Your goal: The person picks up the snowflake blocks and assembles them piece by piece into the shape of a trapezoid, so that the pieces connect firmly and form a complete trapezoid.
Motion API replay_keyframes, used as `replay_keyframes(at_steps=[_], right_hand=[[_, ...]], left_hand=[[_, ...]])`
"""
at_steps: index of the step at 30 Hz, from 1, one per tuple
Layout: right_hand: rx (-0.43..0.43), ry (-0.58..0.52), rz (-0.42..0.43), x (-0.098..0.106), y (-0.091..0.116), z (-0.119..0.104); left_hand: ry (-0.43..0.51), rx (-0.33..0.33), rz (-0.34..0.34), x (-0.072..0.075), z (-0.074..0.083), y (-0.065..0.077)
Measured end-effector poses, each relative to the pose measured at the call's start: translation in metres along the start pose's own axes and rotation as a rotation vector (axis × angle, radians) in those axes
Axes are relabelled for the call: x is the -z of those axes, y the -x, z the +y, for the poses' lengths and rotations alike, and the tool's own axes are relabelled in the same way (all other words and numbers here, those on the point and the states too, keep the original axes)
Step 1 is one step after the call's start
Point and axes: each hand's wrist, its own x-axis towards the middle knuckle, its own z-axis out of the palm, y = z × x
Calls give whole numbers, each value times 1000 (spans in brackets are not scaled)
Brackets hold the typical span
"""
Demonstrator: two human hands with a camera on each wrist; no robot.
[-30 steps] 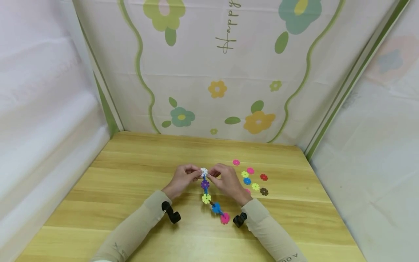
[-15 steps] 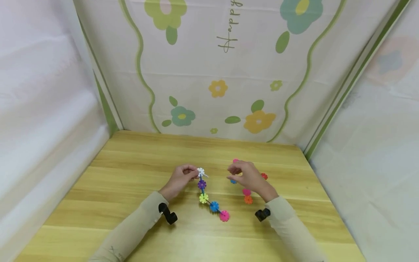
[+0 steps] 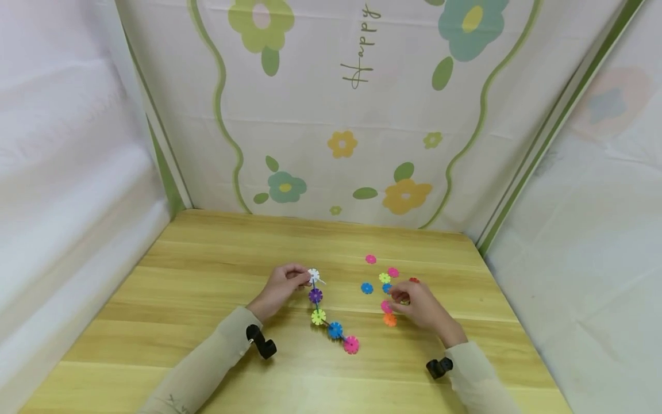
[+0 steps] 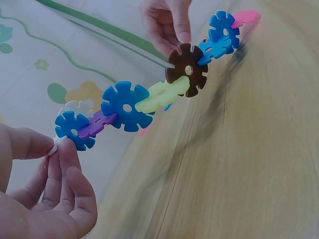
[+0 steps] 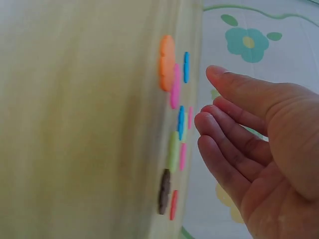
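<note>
My left hand (image 3: 279, 290) pinches a white notched plastic disc at the far end of a chain of interlocking flower discs. In the left wrist view the chain runs through a purple disc (image 4: 97, 124), a yellow disc (image 4: 162, 94), a brown disc (image 4: 177, 63) and several blue ones. A pink disc (image 3: 351, 345) forms its near end. My right hand (image 3: 421, 305) hovers over the loose discs, holding nothing, its thumb and fingers apart in the right wrist view. Part of the loose group is hidden beneath it.
Loose discs lie flat at the right of the wooden table (image 3: 207, 259), among them an orange disc (image 3: 390, 319), a blue disc (image 3: 366, 288) and a pink disc (image 3: 370, 259). A flowered cloth (image 3: 305, 109) rises behind the table, with white cloth at both sides.
My right hand has left the white disc and moved right, over the loose discs. The left hand keeps its pinch, shifting slightly left with the chain.
</note>
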Motion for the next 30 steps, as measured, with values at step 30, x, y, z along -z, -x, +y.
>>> replay_keyframes(at_steps=[30], right_hand=[[-7, -118, -126, 0, -44, -29]], left_hand=[[-28, -27, -51, 2, 0, 2]])
